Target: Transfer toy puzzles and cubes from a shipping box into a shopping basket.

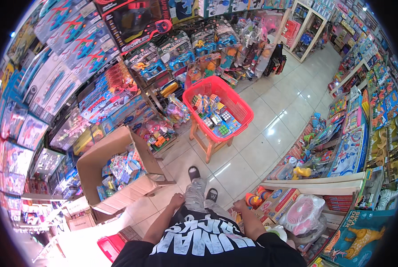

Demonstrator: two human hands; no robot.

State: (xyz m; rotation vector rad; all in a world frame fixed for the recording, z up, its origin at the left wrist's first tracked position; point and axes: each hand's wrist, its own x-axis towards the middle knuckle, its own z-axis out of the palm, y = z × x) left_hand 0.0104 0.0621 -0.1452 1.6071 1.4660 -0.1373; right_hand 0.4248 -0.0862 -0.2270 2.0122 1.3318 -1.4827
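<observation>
My left hand (177,200) hangs beside my left leg with its fingers curled in, and I see nothing in it. On the other side, my right hand (240,206) is also loosely closed, close to the shelf edge and an orange-and-yellow toy (253,200). Neither hand touches any goods. Ahead, a red plastic basket (241,108) rests on a wooden stool (209,153). Inside the basket are several puzzle cubes (226,115), some in coloured packaging. An open cardboard box (94,155) to my left holds packaged toys (125,168).
Packed toy shelves line both sides. A tiled floor (270,147) runs ahead and to the right, past the basket. A pink fan-like item (302,211) wrapped in plastic is at the right. A glass-doored cabinet (303,33) stands far off. Bagged toys (159,135) lie left of the stool.
</observation>
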